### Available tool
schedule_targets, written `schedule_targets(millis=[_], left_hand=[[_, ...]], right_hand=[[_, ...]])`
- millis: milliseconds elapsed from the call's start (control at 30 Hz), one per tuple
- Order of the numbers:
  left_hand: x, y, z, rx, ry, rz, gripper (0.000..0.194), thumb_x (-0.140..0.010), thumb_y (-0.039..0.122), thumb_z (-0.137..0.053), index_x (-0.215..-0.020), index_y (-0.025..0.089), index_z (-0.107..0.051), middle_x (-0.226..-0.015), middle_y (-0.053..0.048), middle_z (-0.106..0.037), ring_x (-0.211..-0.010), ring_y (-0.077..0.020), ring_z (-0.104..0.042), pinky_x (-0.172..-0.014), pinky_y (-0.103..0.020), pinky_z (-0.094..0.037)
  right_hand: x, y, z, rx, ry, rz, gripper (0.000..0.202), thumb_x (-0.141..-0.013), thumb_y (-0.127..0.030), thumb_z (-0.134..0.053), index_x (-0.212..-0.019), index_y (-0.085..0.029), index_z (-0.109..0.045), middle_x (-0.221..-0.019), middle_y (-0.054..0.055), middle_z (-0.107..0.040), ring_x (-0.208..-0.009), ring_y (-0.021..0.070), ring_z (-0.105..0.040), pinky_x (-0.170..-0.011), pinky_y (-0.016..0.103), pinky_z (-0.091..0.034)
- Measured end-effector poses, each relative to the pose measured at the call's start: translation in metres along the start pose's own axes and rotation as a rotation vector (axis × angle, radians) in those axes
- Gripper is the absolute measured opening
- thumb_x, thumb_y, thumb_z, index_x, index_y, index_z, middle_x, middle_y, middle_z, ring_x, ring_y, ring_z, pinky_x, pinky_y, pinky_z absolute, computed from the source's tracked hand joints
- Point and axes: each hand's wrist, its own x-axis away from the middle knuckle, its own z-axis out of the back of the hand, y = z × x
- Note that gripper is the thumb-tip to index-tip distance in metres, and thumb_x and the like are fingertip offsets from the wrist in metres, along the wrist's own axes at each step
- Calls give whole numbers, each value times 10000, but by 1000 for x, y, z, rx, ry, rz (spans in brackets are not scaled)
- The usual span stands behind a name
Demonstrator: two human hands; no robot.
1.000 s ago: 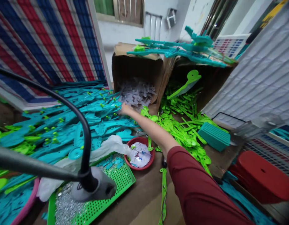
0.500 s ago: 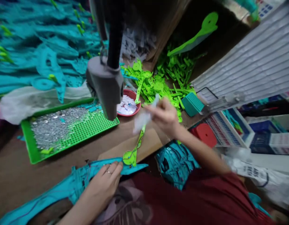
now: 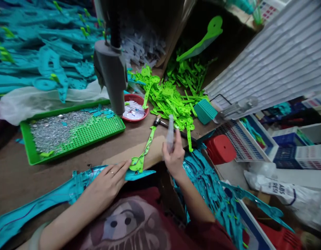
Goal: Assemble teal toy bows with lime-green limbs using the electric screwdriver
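Observation:
My left hand (image 3: 110,178) lies over a long turquoise plastic part (image 3: 58,189), fingers together and gripping it, their tips at the round end of a lime-green plastic arm (image 3: 136,163). A thin wire runs along that arm, which points away from me over a cardboard piece (image 3: 156,147). In my right hand (image 3: 174,156) a translucent plastic piece (image 3: 170,133) is held upright between thumb and fingers, slightly blurred. Beyond this hand lies a hammer (image 3: 158,121), partly covered by green parts.
A grey power screwdriver (image 3: 112,80) hangs over the bench. At left stands a green tray (image 3: 103,130) of screws, beside a red bowl (image 3: 137,119). Lime-green parts (image 3: 171,99) pile up at the back; turquoise parts (image 3: 207,187) fill a box at lower right.
My right hand has come nearer to me, and the translucent piece has turned from slanted to upright. The hammer has come into sight. My left hand keeps its hold; the whole view has shifted.

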Motion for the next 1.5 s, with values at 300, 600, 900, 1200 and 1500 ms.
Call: schedule_targets(millis=[300,600,900,1200,1500], left_hand=[[3,1,-3,-8,24,-4,417,-1038,130,-323,-1202,80,-704,-1408,-197,-613,-1215,-313,-622,-966,-440,-448],[4,2,-3,46,-31,2,393,-1003,92,-366,-1066,103,-754,-1442,-201,-582,-1265,-325,-588,-989,-461,-428],[3,1,0,42,-26,-3,415,-987,63,-349,-1182,38,-715,-1424,-235,-587,-1254,-350,-592,-987,-469,-424],[0,-14,1,-2,120,-138,499,-949,45,-282,-1012,125,-771,-1315,-180,-679,-1133,-305,-647,-913,-437,-440],[-1,-9,1,-17,75,-58,501,-989,93,-275,-1040,138,-772,-1325,-157,-677,-1192,-289,-604,-943,-420,-409]], right_hand=[[0,-12,31,-956,-615,-605,379,-882,-493,-636,-1105,-188,-600,-727,14,-673,-504,135,-607,-459,245,-495],[8,-26,-17,-1040,-714,-848,484,-718,-497,-776,-964,-197,-487,-606,-19,-677,-417,150,-646,-334,185,-460],[15,-25,-16,-307,-443,-398,440,-864,-481,-674,-1153,-182,-528,-946,91,-718,-780,230,-719,-659,374,-612],[-16,7,-11,-209,-444,40,538,-892,-408,-675,-1356,-155,-574,-1401,182,-563,-1272,306,-565,-1051,490,-516],[-13,-1,-53,-838,-215,-449,533,-777,-273,-720,-1291,-199,-602,-983,28,-597,-709,94,-590,-608,218,-524]])
